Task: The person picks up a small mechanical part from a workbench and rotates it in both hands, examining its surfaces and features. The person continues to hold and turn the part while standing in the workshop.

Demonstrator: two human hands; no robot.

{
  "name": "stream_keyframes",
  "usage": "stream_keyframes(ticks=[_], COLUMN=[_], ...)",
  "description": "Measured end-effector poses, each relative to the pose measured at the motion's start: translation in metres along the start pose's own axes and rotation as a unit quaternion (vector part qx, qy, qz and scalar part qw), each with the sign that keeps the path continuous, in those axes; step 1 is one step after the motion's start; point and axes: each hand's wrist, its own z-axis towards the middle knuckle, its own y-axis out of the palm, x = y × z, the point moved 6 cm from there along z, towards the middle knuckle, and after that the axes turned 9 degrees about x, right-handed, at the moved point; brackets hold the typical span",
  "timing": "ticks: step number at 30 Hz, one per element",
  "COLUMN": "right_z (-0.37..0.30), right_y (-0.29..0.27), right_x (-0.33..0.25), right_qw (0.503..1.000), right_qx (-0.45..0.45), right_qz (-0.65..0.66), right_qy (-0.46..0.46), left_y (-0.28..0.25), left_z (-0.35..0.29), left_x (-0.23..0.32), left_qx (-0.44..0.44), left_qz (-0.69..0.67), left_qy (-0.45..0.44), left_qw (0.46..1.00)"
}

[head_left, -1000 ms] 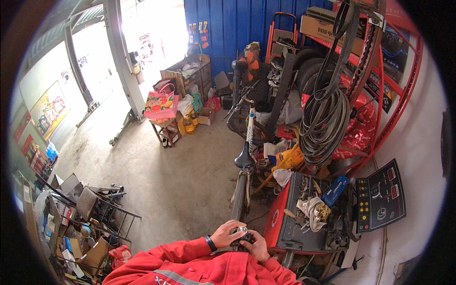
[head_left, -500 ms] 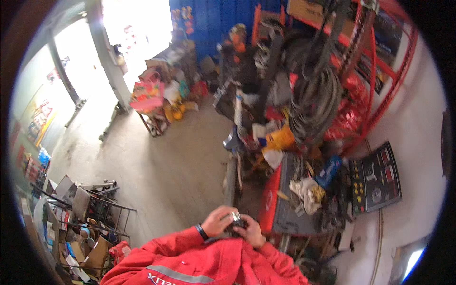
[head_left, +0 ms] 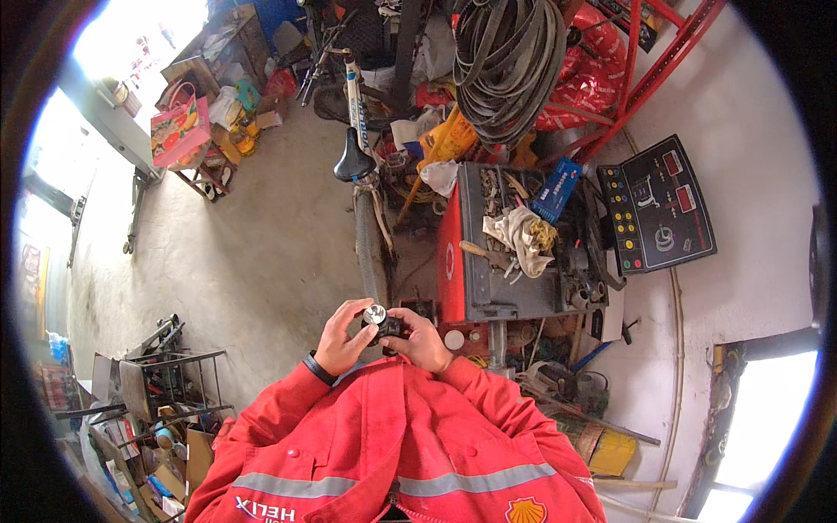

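Observation:
In front of my chest I hold a small headlamp (head_left: 375, 315), black-bodied with a round silver reflector facing up. My left hand (head_left: 343, 338) grips it by the reflector, thumb and fingers on either side of the rim. On the other side, my right hand (head_left: 423, 342) has its fingers closed around the black body (head_left: 395, 328). Parts of the body are hidden behind my fingers. Just beyond my hands is the rear wheel of a bicycle (head_left: 364, 228) with a black saddle (head_left: 355, 159).
To the right stands a wheel-balancing machine (head_left: 475, 301) with a cloth (head_left: 520, 237), a blue box (head_left: 556, 190) and tools on its top. Its control panel (head_left: 657, 206) rises beside the wall. Coiled belts (head_left: 507, 70) hang from a red rack. A metal-framed cart of boxes (head_left: 179, 370) is at left.
My view has tilted down and turned right, so the hands appear higher in it. The headlamp's silver face now shows more fully; both hands stay on it.

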Motion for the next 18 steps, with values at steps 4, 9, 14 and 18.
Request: stream_keyframes(ticks=[4, 9, 14, 18], right_z=[0.002, 0.0, 0.002, 0.004], right_y=[-0.002, -0.002, 0.001, 0.0], right_x=[-0.004, -0.009, -0.012, -0.012], right_qw=[0.997, 0.999, 0.998, 0.995], right_qx=[0.008, 0.01, 0.012, 0.026], right_qz=[-0.061, -0.037, -0.054, -0.099], right_qy=[-0.052, 0.001, 0.011, -0.016], left_y=[0.0, -0.002, -0.004, -0.004], left_z=[0.0, 0.002, 0.005, 0.0], left_x=[-0.003, -0.001, -0.008, -0.026], left_qx=[-0.007, -0.016, -0.044, -0.007], left_qz=[-0.005, 0.026, -0.004, -0.252], left_qy=[-0.004, 0.013, -0.039, -0.164], left_qw=[1.0, 0.999, 0.998, 0.954])
